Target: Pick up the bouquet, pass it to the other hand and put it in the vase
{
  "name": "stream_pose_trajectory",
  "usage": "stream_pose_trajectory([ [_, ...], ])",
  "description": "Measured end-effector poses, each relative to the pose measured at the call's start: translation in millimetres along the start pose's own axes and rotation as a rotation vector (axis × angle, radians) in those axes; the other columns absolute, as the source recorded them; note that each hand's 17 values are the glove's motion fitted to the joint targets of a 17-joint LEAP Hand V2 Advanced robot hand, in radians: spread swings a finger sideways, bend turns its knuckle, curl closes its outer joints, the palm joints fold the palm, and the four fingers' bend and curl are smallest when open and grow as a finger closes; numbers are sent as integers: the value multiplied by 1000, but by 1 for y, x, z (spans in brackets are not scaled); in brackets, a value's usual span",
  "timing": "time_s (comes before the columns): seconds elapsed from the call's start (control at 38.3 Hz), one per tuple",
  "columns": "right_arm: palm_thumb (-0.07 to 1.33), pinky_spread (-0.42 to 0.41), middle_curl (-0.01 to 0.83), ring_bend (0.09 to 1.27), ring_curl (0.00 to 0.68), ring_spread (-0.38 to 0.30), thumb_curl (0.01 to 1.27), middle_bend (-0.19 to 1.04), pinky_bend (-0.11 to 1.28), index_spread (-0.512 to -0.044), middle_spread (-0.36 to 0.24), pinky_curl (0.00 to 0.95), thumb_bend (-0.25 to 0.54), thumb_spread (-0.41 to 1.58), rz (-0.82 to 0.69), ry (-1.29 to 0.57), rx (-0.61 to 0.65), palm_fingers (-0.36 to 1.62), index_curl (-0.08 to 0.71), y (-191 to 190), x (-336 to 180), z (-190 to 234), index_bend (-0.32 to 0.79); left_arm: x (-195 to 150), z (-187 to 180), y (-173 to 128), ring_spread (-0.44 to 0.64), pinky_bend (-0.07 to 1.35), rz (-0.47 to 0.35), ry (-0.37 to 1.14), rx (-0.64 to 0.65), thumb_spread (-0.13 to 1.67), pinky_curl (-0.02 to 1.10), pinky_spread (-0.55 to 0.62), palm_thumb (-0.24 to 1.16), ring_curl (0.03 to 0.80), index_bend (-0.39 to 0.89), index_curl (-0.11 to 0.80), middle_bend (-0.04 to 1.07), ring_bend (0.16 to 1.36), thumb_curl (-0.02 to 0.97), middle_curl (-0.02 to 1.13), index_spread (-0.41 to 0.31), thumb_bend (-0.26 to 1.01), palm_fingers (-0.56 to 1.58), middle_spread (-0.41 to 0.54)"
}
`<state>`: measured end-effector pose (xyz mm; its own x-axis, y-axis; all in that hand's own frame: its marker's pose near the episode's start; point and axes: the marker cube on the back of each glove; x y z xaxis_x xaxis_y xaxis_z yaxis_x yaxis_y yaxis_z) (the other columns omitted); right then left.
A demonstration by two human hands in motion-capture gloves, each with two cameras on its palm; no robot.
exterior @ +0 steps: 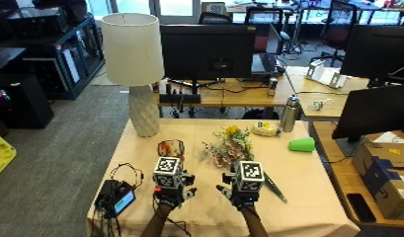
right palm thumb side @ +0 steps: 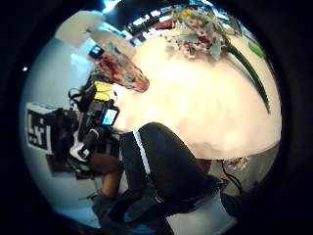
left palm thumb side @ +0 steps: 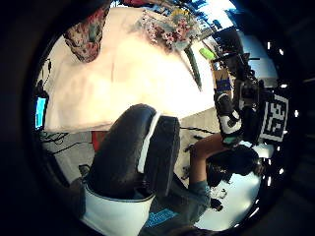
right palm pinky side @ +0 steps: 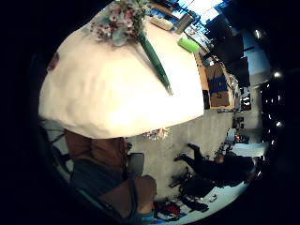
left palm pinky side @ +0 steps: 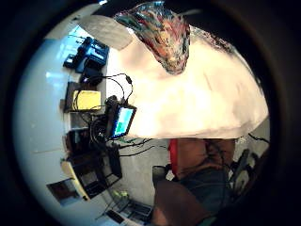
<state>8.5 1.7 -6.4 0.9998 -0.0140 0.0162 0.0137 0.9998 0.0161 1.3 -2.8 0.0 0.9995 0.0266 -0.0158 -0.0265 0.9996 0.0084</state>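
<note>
A bouquet of small pink, white and yellow flowers lies on the beige tablecloth, its green wrapped stem pointing to the front right. Left of it stands a glass vase with multicoloured swirls. My left hand hovers over the cloth in front of the vase, fingers relaxed and holding nothing. My right hand hovers in front of the bouquet, just left of the stem, also holding nothing. The bouquet and vase show apart from both palms.
A tall lamp stands at the table's back left. A green cup, a tape roll and a steel bottle sit at the back right. A black device with a lit screen and cables lies at the front left.
</note>
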Motion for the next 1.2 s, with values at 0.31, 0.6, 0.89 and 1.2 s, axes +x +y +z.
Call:
stream_pose_trajectory([
  [0.31,244,303,273,238,170,175,230,190,498,-410,23,309,-16,1099,122,19,30,-10,223,-39,81,15,113,-5,5,1,396,285,-6,7,12,1081,263,494,37,225,156,293,181,486,218,266,-80,-21,237,147],
  [0.6,314,309,261,250,189,198,265,145,618,-409,64,347,-12,1054,328,-16,-77,-165,161,-103,181,78,48,-7,10,-1,398,293,-9,20,26,1086,286,494,32,239,151,304,184,493,236,283,-75,-22,225,148],
  [0.89,433,318,237,259,207,207,297,156,664,-400,86,360,-3,1009,385,-232,-173,-207,105,-88,189,104,46,-10,14,2,398,297,-19,29,10,1088,301,488,29,250,153,309,184,501,248,297,-70,-22,214,149],
  [1.2,817,263,301,279,215,24,405,299,396,-354,-75,276,140,1060,518,-131,44,438,240,-96,197,110,426,-10,21,0,398,298,-9,44,-3,1088,312,486,34,257,154,315,184,504,254,308,-68,-22,208,157],
])
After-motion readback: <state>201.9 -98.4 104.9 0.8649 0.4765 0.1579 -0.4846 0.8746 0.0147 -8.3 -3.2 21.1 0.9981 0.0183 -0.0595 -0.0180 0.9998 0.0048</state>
